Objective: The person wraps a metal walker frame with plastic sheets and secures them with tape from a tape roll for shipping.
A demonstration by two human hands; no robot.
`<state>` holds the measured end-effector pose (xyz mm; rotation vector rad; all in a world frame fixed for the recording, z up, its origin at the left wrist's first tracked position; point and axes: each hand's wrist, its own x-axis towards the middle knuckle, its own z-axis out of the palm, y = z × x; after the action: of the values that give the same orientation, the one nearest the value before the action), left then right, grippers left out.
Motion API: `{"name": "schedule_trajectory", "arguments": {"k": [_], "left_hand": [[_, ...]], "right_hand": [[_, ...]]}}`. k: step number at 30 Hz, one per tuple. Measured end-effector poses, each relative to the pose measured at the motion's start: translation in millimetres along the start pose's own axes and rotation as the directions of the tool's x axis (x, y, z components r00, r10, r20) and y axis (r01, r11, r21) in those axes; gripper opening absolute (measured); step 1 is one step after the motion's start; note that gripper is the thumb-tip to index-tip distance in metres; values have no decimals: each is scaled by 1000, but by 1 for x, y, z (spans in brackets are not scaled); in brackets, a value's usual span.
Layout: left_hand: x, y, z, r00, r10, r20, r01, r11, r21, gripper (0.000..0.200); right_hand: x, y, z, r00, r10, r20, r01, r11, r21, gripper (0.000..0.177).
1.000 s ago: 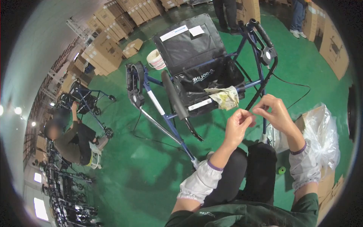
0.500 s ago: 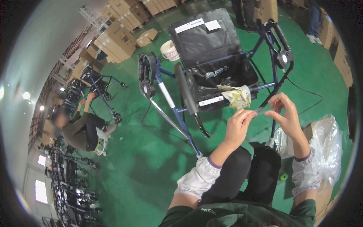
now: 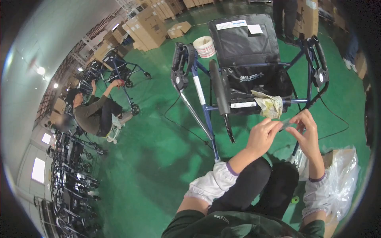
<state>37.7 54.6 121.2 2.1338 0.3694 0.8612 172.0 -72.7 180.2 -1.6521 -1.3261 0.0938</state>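
Between my hands is a small clear plastic piece [image 3: 285, 125], too small to make out further. My left hand [image 3: 262, 137] pinches its near end, fingers closed. Thumb and fingers of my right hand [image 3: 306, 130] close on the other end. Just beyond them stands a blue-framed rollator [image 3: 205, 115] with a black seat panel [image 3: 247, 45] and a black bag [image 3: 254, 79]. A crumpled, stained pale cloth [image 3: 270, 106] hangs over its front bar. Black brake handles [image 3: 320, 75] and loose cables show at the sides.
A white bucket [image 3: 204, 47] stands behind the rollator. Clear plastic bags [image 3: 343, 182] lie over cardboard at my right, near a green roll [image 3: 295, 199]. Another person [image 3: 91, 115] sits at the left by a rollator. Cartons [image 3: 147, 29] are stacked at the back.
The view has shifted, so the rollator appears further right. My right hand's fingers have come closer to the left hand, onto the plastic piece. The seated person has raised their head.
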Motion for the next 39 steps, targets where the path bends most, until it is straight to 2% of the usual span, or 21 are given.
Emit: {"name": "schedule_trajectory", "arguments": {"k": [3, 6, 9, 12, 13, 14, 15, 17, 18, 21, 23, 25, 26, 27, 30, 32, 33, 34, 35, 36, 39], "left_hand": [[-1, 4, -1, 999, 31, -29, -30, 999, 19, 24], [-1, 10, -8, 997, -36, 64, 42, 994, -98, 30], [-3, 9, -11, 994, -72, 88, 87, 980, -181, 39], [-5, 4, -20, 982, -107, 155, 125, 986, -112, 53], [-6, 5, -27, 973, -137, 185, 156, 983, -96, 48], [-6, 7, -32, 962, -163, 219, 185, 979, -83, 46], [-7, 5, -36, 957, -181, 228, 202, 977, -74, 46], [-9, -3, -35, 978, -146, 147, 125, 982, 141, 38], [-10, -7, -36, 982, -124, 141, 97, 978, 185, 37], [-8, -17, -28, 1000, 0, 1, 0, 964, 264, 21], [-1, -17, -9, 995, 102, -16, -95, 965, 243, 17], [2, -11, 0, 999, -23, 34, 17, 986, 168, 17], [5, -12, 1, 994, -76, 82, 60, 982, 178, 21], [7, -14, 6, 989, -85, 124, 62, 982, 176, 23], [6, -30, 21, 992, -67, 106, 60, 996, 64, 46], [9, -39, 19, 992, -85, 89, 66, 978, 198, 51], [8, -44, 18, 992, -91, 87, 68, 970, 231, 53], [7, -48, 18, 991, -106, 87, 80, 962, 261, 56], [5, -53, 18, 989, -123, 86, 93, 952, 291, 60], [3, -57, 18, 987, -132, 91, 99, 947, 306, 61], [2, -66, 18, 947, -256, 195, 174, 916, 361, 61]], "right_hand": [[-1, -4, 1, 997, 14, 82, -15, 1000, 12, 24], [1, -9, 3, 972, 37, 232, -58, 995, 83, 17], [2, -7, 6, 958, 8, 286, -50, 989, 141, 26], [5, -2, 14, 964, -44, 262, 11, 992, 125, 34], [9, -2, 16, 949, -118, 292, 76, 985, 152, 22], [13, -2, 17, 930, -188, 315, 137, 975, 178, 19], [17, -3, 19, 916, -230, 329, 171, 965, 196, 22], [24, -13, 23, 889, -240, 391, 156, 959, 235, 45], [26, -19, 27, 887, -231, 399, 146, 962, 230, 50], [23, -31, 37, 894, -48, 446, 35, 999, 37, 43], [17, -32, 31, 909, 116, 401, -77, 991, -113, 39], [12, -26, 27, 907, 106, 408, -49, 988, -148, 35], [12, -20, 27, 907, 71, 415, 0, 986, -167, 41], [14, -15, 22, 914, 68, 401, 10, 982, -191, 47], [30, -4, -4, 898, 33, 440, 53, 982, -181, 43], [59, 13, -32, 986, -84, 147, 116, 966, -230, 32], [75, 28, -47, 991, -112, 72, 126, 961, -245, 29], [91, 49, -63, 995, -64, -83, 19, 887, -461, 31], [106, 70, -78, 970, -49, -239, -118, 764, -634, 43], [119, 85, -90, 947, -50, -317, -198, 686, -700, 50], [153, 109, -113, 907, 172, -384, -418, 468, -779, 72]]}}
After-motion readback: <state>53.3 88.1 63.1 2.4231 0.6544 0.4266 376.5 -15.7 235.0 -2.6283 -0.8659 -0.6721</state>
